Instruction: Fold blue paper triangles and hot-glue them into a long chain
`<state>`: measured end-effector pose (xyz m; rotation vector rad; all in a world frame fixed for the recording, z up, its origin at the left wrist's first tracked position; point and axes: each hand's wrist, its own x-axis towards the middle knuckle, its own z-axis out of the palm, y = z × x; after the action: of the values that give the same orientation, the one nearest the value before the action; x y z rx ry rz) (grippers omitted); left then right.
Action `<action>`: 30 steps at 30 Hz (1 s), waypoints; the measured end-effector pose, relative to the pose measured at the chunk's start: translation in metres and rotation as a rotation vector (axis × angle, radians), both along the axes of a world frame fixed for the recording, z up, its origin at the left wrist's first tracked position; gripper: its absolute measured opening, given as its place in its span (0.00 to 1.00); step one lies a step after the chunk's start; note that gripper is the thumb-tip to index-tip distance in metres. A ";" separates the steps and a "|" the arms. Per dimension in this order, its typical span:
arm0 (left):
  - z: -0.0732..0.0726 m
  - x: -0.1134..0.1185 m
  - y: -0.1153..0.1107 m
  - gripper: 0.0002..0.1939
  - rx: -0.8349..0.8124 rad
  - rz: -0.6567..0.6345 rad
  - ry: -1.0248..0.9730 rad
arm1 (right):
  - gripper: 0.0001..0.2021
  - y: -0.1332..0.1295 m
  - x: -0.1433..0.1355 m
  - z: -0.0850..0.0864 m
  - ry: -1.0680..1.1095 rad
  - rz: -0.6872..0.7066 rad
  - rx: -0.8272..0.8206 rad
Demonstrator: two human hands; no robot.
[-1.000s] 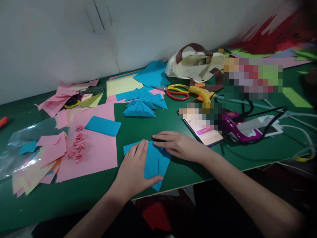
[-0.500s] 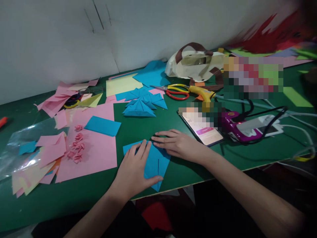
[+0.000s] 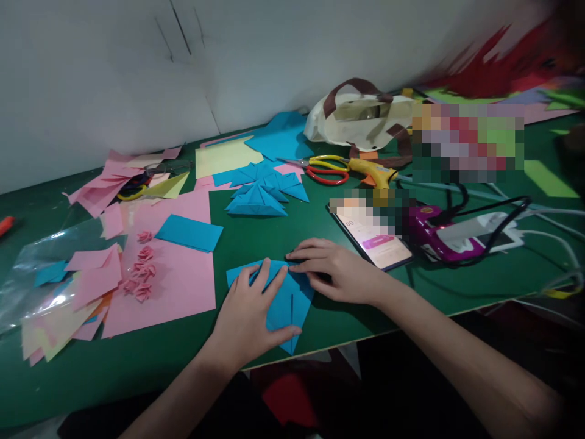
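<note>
On the green table lies a blue sheet of paper (image 3: 283, 311), folded into a kite-like shape with a dark slit down its lower middle. My left hand (image 3: 244, 311) rests flat over its left half, fingers spread and thumb near the lower point. My right hand (image 3: 333, 272) has its fingers stretched out, with the tips at the paper's top edge. Parts of the sheet are hidden beneath both hands. Beyond them sit several folded blue paper pieces (image 3: 262, 195), and a blue paper rectangle (image 3: 189, 233) lies to the left on a pink sheet (image 3: 183, 286).
Pink paper roses (image 3: 144, 268) lie on the pink sheet, beside paper scraps and a clear plastic bag (image 3: 27, 274). Scissors (image 3: 326, 171), a yellow glue gun (image 3: 372, 172), a phone (image 3: 384, 244), a purple power strip (image 3: 425, 235) with cables and a cloth bag (image 3: 320, 125) stand to the right.
My right hand's fingertips have slid slightly to the right along the paper's top edge, and its fingers bend a little more. My left hand stays almost in place, pressing the sheet.
</note>
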<state>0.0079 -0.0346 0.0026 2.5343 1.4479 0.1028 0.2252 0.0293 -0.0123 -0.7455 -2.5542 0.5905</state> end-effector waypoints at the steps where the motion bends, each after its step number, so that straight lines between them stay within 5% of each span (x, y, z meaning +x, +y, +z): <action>1: 0.000 0.000 0.000 0.42 0.003 -0.002 0.004 | 0.17 0.000 -0.002 0.001 0.001 -0.018 -0.008; 13: 0.002 0.001 0.000 0.38 -0.008 0.007 0.054 | 0.19 -0.004 -0.024 0.001 -0.233 -0.126 0.166; 24: 0.001 0.000 0.000 0.42 -0.018 -0.001 0.058 | 0.14 -0.017 -0.001 -0.004 -0.070 -0.301 0.200; 30: 0.001 0.000 -0.001 0.43 -0.020 -0.020 0.060 | 0.10 -0.022 -0.011 -0.012 0.087 -0.442 0.110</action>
<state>0.0082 -0.0359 0.0032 2.5558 1.4380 0.0099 0.2146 0.0071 -0.0243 -1.1696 -2.2186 0.3259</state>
